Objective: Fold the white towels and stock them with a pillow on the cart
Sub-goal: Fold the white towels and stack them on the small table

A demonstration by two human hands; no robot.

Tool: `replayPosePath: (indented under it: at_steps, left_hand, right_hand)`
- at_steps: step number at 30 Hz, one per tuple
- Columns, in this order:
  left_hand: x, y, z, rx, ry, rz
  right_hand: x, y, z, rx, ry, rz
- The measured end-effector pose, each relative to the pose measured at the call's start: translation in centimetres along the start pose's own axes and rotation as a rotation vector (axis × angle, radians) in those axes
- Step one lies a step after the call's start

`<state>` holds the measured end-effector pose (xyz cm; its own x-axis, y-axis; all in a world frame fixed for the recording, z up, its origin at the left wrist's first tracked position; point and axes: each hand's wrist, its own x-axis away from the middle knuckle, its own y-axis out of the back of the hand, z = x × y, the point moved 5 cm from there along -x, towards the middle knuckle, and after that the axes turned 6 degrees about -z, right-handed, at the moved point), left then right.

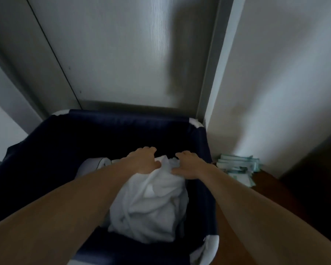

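Now, hands: left hand (144, 160) and right hand (187, 165) both grip the white towel (151, 205).
Towel: long axis runs toward me inside the hamper (122, 116).

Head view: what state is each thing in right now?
white towel: crumpled, unfolded, inside the navy bin.
left hand: grips the towel's top.
right hand: grips the towel's top.
navy bin: open-topped, holding the towel.
packets: loosely stacked on the side table.
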<state>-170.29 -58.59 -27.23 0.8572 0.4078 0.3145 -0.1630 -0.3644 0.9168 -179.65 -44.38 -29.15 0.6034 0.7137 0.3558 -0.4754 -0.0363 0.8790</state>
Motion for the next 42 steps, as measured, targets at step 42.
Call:
replayPosePath:
  at_steps: [42]
  left_hand:
    - [-10.9,-7.6,14.8,0.912,0.278,0.329]
  right_hand:
    - [-9.7,-4.7,-0.1,-0.665,-0.225,-0.507]
